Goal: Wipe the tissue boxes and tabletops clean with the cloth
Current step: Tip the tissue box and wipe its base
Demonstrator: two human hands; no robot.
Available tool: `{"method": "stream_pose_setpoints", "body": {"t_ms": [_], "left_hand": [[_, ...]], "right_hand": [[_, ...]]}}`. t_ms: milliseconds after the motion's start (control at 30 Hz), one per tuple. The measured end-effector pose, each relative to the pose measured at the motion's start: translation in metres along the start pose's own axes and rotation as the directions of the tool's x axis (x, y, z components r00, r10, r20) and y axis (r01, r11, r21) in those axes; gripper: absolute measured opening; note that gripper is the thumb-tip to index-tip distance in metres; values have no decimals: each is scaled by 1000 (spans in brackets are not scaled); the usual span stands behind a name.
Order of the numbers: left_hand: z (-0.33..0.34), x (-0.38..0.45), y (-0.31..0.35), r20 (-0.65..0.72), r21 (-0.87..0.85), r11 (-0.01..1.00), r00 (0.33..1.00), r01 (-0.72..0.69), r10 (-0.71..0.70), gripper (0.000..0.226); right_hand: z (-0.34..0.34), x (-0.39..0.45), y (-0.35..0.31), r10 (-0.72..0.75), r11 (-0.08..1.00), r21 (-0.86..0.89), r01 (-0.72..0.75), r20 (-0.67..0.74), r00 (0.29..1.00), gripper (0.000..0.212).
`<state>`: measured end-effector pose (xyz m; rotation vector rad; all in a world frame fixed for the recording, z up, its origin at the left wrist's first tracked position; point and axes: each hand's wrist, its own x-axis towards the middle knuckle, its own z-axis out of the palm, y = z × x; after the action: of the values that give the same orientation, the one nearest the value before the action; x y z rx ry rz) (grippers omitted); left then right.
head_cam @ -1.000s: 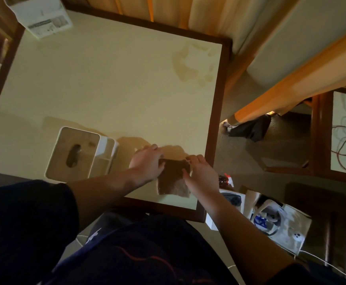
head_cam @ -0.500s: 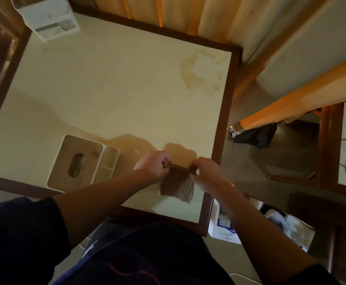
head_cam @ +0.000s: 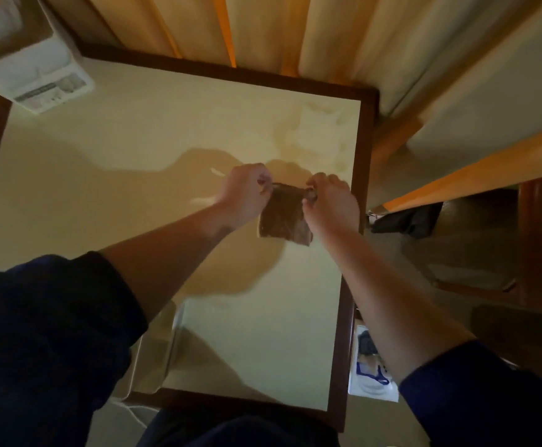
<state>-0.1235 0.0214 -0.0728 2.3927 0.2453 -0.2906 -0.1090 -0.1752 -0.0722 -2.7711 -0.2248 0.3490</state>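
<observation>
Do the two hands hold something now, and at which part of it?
Yes. Both hands hold one small brown cloth by its top edge: the left hand pinches the top left corner, the right hand the top right corner.

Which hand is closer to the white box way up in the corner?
Left. The left hand is on the cloth's side facing the white box; the right hand is on the far side.

head view; worn on person; looks steeply down, forward; near over tabletop [head_cam: 166,162]; single view only
</observation>
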Motion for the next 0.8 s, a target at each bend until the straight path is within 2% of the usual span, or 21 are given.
{"method": "stream_pose_setpoints", "body": {"t_ms": [67, 167, 333, 533, 800], "left_hand": [[-1, 20, -6, -16, 102, 995, 1000, -18, 20, 34], [-5, 34, -25, -34, 311, 950, 999, -28, 40, 58], [-12, 54, -69, -1, 456, 882, 990, -122, 138, 71], [-15, 69, -91, -3, 442, 882, 983, -162, 182, 71], [-12, 75, -94, -3, 450, 879, 984, -158, 179, 73]], "right_hand": [[16, 0, -11, -106, 994, -30, 105, -48, 993, 35], [55, -19, -21, -222, 973, -32, 227, 119, 968, 59], [85, -22, -20, -121, 981, -136, 138, 125, 985, 66], [79, 23, -38, -46, 990, -129, 58, 98, 994, 67], [67, 144, -59, -65, 983, -170, 66, 12, 998, 69]]}}
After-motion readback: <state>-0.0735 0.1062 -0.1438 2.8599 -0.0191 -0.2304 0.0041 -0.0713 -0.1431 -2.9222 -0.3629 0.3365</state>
